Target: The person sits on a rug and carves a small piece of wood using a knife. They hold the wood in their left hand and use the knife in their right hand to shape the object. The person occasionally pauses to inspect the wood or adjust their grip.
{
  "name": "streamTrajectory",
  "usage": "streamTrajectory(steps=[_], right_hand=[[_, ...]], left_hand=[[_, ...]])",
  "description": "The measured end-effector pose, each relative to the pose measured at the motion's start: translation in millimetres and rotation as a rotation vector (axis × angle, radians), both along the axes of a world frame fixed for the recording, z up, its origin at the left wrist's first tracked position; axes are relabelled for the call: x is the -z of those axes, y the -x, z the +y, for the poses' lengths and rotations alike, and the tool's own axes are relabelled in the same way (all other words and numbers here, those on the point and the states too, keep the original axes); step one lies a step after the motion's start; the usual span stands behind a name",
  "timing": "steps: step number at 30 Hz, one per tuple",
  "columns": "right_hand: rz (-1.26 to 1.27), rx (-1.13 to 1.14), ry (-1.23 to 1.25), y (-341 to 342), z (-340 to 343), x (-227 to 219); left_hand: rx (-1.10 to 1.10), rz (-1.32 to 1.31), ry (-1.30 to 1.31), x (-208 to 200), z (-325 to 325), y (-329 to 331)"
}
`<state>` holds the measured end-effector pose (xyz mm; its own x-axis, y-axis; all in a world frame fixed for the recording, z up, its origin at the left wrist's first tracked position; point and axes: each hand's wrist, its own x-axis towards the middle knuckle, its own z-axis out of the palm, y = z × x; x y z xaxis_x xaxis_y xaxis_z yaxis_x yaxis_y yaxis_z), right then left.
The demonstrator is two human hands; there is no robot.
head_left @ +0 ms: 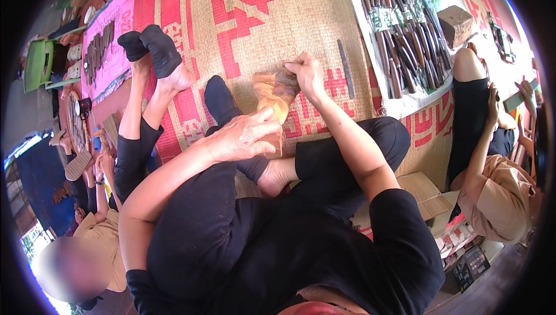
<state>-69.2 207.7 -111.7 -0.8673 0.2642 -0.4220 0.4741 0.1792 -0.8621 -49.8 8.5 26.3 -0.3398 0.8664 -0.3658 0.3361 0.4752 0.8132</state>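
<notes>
Between my legs stands a yellow-brown carved wooden piece (pixel 267 92), wavy in shape, with a darker patch near its top right. My left hand (pixel 246 135) is wrapped over its lower part and steadies it; the wood's lower end shows below the fingers. At the top right corner of the piece is my right hand (pixel 308 74), its fingers pinched together against the dark patch. Whatever is in that pinch is too small or too hidden to name. A thin dark flat strip (pixel 346 69) lies on the mat to the right of this hand.
I sit on a red-and-straw woven mat (pixel 255 31). Many dark-handled tools (pixel 405 37) lie in rows on a white sheet at right, near a brown block (pixel 455 24). More lie on a pink cloth (pixel 123 11). People sit close on both sides; a cardboard box (pixel 425 193) is at right.
</notes>
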Motion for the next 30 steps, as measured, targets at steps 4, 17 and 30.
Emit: streamTrajectory(steps=[4, 17, 30], right_hand=[[0.063, -0.015, 0.42, 1, 13, 16], [0.043, 0.109, 0.452, 2, 14, 24], [0.059, 0.067, 0.314, 1, 8, 25]], left_hand=[[-0.037, -0.029, -0.008, 3, 0, 0], [0.038, 0.036, -0.005, 3, 0, -2], [0.065, 0.019, 0.007, -1, 1, 0]])
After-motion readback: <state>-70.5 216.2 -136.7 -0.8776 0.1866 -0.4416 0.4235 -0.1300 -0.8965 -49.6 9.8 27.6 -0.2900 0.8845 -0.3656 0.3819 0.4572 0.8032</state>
